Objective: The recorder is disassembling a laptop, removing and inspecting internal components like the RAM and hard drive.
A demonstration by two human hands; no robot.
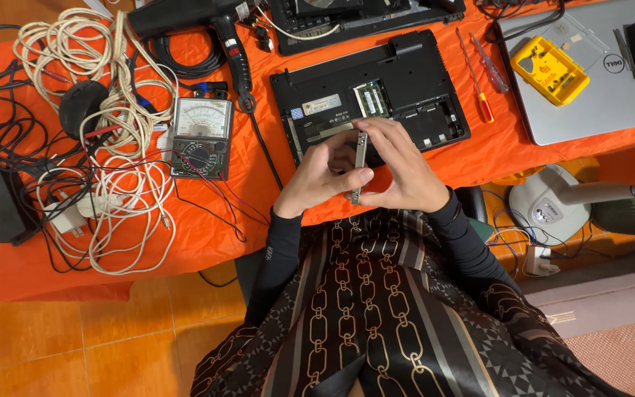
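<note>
Both hands on a thin metal strip

The left hand (323,175) and right hand (400,170) pinch the metal strip (359,163) (held edge-on) just below the opened black laptop (406,81), right of the multimeter (201,138).

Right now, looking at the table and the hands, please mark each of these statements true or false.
1. Both hands hold a thin metal part between them. True: the left hand and right hand both grip it.
2. The black laptop lies with its underside open. True.
3. The multimeter lies to the right of the laptop. False: it lies to its left.
4. The table cover is blue. False: it is orange.
5. The yellow case rests on the silver laptop. True.
</note>
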